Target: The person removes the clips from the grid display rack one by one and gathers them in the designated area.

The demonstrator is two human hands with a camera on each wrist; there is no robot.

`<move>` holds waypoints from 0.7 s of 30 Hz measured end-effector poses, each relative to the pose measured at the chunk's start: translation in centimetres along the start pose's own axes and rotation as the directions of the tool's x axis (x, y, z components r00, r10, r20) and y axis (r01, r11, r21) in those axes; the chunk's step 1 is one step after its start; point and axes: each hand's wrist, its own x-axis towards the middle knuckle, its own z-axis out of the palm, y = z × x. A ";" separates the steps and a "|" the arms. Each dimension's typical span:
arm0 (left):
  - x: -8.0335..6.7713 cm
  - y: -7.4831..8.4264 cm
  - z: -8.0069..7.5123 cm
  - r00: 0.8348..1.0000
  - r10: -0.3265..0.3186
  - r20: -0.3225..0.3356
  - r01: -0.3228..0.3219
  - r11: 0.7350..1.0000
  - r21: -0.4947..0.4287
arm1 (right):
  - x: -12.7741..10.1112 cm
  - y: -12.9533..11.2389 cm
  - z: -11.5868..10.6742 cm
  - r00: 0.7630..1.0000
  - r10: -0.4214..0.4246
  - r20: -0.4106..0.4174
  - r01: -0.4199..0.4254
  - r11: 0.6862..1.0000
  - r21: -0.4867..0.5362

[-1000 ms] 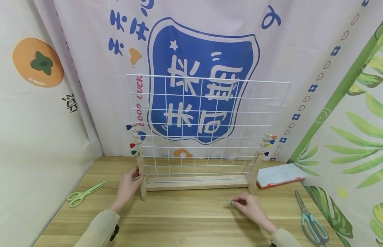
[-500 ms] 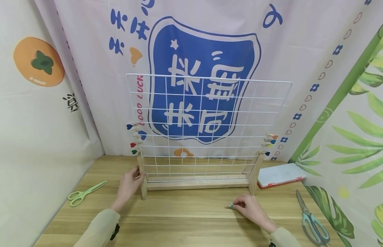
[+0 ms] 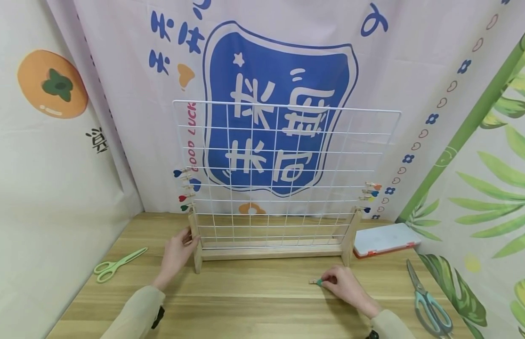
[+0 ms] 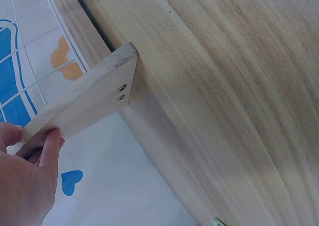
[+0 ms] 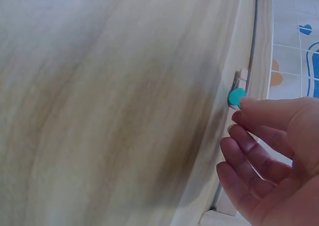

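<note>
My left hand [image 3: 176,252] grips the left wooden upright [image 3: 194,242] of a stand that holds a white wire grid [image 3: 287,106]. In the left wrist view, thumb and fingers lie on either side of that upright [image 4: 84,99]. My right hand [image 3: 346,285] pinches a small wooden clothespin [image 3: 312,282] by its teal end, in front of the stand's right side. The teal ornament [image 5: 236,96] shows beyond the thumb in the right wrist view, the other fingers loosely bent. Small clothespins with coloured hearts [image 3: 182,198] hang along the grid's left edge, and several more [image 3: 374,193] along its right.
Green scissors [image 3: 114,266] lie on the table [image 3: 245,301] at the left. Larger scissors with teal-and-grey handles [image 3: 432,313] lie at the right. Behind them is a flat white case [image 3: 387,239] with red latches. A printed curtain [image 3: 131,56] hangs behind the grid.
The clothespin in my right hand has turned and now points left, showing more of its wood and teal end. My left hand keeps its hold on the upright.
</note>
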 end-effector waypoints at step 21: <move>0.0 0.0 0.0 1.000 0.011 -0.010 -0.011 1.000 -0.012 | 4.0 -1.6 -17.3 0.850 0.036 -0.525 -0.012 0.999 0.049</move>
